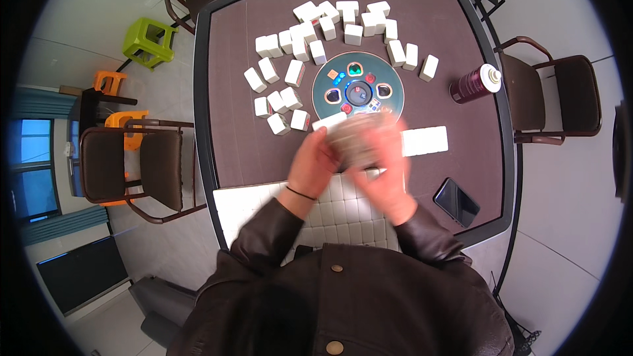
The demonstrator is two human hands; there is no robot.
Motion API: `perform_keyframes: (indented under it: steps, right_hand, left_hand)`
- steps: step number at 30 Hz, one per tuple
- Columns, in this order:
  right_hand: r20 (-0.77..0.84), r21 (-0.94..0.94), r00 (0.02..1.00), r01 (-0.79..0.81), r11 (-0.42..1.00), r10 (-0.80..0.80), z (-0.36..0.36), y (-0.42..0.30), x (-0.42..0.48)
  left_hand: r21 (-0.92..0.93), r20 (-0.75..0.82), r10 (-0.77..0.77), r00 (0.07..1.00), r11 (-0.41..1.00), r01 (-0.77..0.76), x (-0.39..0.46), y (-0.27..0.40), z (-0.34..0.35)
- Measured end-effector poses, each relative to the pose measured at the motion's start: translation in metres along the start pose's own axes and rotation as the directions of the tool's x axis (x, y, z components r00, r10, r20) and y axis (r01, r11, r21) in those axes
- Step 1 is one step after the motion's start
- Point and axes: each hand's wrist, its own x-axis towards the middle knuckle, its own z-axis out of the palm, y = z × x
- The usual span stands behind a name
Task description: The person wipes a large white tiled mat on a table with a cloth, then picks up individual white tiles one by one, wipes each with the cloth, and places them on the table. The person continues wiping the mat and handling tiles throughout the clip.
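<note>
Both my hands are together above the near middle of a mahjong table (262, 153). Between my left hand (311, 163) and my right hand (388, 173) is a grey-brown thing (353, 141), perhaps a cloth, too blurred by motion to name for sure. A white strip (330, 121), which looks like mahjong tiles, shows just beyond my left thumb. Below my hands lies a block of white tiles (336, 212) laid edge to edge, partly covered by my forearms. Another short row of tiles (425, 141) is right of my right hand.
Several loose mahjong tiles (299, 49) are scattered around the round centre console (358, 66). A spray can (470, 86) and a phone (456, 201) are on the right side. A raised dark rim (203, 99) borders the table. Chairs (160, 170) stand around it.
</note>
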Motion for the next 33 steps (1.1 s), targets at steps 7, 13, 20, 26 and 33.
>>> perform_keyframes:
  steps: [7, 13, 20, 26, 33]
  right_hand:
    - [-0.063, 0.432, 0.908, -0.349, 0.832, 0.413, 0.031, 0.006, 0.025]
    - [0.243, 0.721, 0.754, -0.562, 0.406, 0.611, 0.014, -0.009, 0.033]
    - [-0.007, 0.722, 0.761, -0.444, 0.530, 0.649, 0.015, -0.011, 0.037]
    - [0.090, 0.915, 0.713, -0.335, 0.225, 0.695, 0.002, 0.008, 0.045]
    - [-0.111, 0.814, 0.775, -0.289, 0.505, 0.622, 0.012, -0.011, 0.039]
  left_hand:
    - [0.173, 0.076, 0.347, 0.935, 0.919, -0.355, -0.019, -0.020, 0.048]
    - [0.841, 0.516, 0.567, 0.642, -0.191, -0.507, -0.017, 0.007, 0.038]
    - [0.711, 0.676, 0.521, 0.521, -0.274, -0.647, -0.010, 0.019, 0.055]
    - [0.413, 0.328, 0.375, 0.867, 0.768, -0.489, -0.020, 0.006, 0.071]
    - [0.383, 0.190, 0.288, 0.939, 0.859, -0.341, -0.014, -0.008, 0.066]
